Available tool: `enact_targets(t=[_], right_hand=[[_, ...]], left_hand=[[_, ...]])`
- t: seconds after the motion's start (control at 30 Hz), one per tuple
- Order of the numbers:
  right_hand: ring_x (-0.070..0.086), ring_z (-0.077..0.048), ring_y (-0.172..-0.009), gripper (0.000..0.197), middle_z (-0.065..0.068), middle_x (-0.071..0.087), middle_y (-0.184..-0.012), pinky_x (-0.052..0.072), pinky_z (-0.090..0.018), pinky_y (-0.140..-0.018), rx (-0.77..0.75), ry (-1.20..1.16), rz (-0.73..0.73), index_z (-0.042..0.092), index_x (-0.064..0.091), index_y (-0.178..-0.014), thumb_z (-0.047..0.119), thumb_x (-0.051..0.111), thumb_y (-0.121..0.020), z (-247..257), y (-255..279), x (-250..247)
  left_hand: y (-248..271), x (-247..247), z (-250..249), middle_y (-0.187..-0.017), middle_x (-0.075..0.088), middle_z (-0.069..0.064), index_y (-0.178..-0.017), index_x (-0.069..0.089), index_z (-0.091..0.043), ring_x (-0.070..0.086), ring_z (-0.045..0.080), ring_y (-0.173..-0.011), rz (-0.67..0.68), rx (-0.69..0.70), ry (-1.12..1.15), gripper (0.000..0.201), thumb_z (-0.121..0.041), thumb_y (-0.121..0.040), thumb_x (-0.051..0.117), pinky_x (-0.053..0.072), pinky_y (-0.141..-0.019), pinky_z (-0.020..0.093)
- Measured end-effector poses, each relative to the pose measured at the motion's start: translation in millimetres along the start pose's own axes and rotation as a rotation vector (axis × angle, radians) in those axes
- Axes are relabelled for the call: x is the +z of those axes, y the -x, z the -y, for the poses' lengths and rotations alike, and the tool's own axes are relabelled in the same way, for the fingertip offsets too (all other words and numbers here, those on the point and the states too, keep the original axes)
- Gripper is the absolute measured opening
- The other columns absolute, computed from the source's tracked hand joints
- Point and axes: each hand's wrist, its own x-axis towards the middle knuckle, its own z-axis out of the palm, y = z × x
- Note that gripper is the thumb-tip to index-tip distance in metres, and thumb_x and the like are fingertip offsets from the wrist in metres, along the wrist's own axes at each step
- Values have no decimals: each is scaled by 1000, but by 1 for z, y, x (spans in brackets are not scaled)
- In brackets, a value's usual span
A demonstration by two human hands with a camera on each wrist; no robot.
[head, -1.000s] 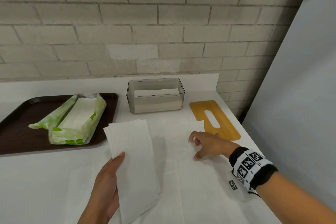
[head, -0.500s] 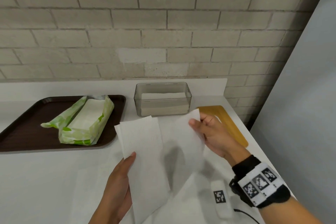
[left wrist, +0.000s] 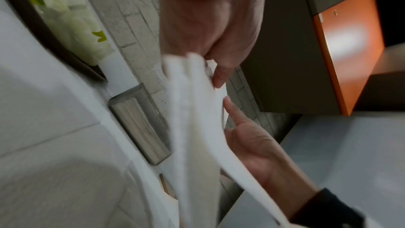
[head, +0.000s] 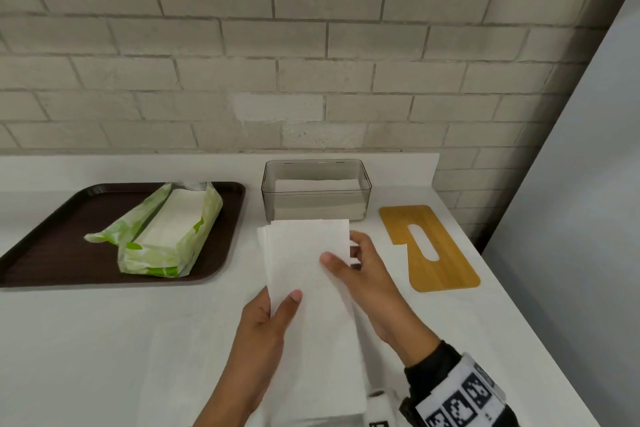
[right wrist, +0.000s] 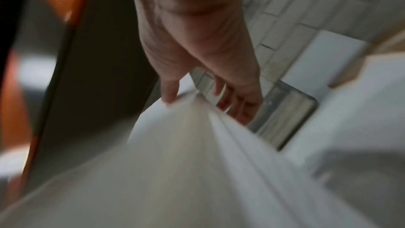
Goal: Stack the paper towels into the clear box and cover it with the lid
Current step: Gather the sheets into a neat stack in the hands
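A white counter (head: 104, 340) carries a dark brown tray (head: 41, 253), the clear box (head: 316, 189) (towels inside) and a wooden lid (head: 446, 267) lying flat beside it.

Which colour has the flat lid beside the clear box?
The flat wooden lid is honey yellow, clearest in the head view.

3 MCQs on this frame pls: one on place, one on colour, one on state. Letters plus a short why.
1. Where does the lid lie?
A. on the clear box
B. on the counter, right of the clear box
C. on the tray

2. What colour is the tray?
A. dark brown
B. white
C. yellow

3. What state is the clear box in?
A. covered
B. open and empty
C. open, with towels inside

B: it lies flat on the counter.
A: its rim and floor are dark brown.
C: it has no lid and a white stack shows through the wall.
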Motion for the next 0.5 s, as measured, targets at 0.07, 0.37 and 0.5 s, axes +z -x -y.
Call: enact_targets(t=[0.07,0.37,0.5], right_hand=[[66,-15,-98,31,3,68,-111,54,-28,-83,33,-115,105,25,57,-116,20,64,-87,0,7,0],[60,-17,-93,21,-4,58,-101,54,-27,-76,-242,-40,-18,23,49,-103,15,61,-88,7,17,13],[63,-16,-101,45,0,63,-110,56,-33,-85,-129,-45,13,29,47,-113,12,72,-79,-1,17,12]], left_hand=[[-2,-2,-1,-93,75,-8,-105,66,-24,71,12,-88,-44,101,-71,18,-16,-93,55,55,-68,17],[-12,2,-11,-98,63,-16,-103,58,-33,60,-2,-90,-107,367,-195,28,-15,-83,67,49,-66,10],[-16,3,-13,-84,71,-20,-91,63,-33,66,-1,-81,-143,337,-121,21,-16,-82,69,53,-64,14]])
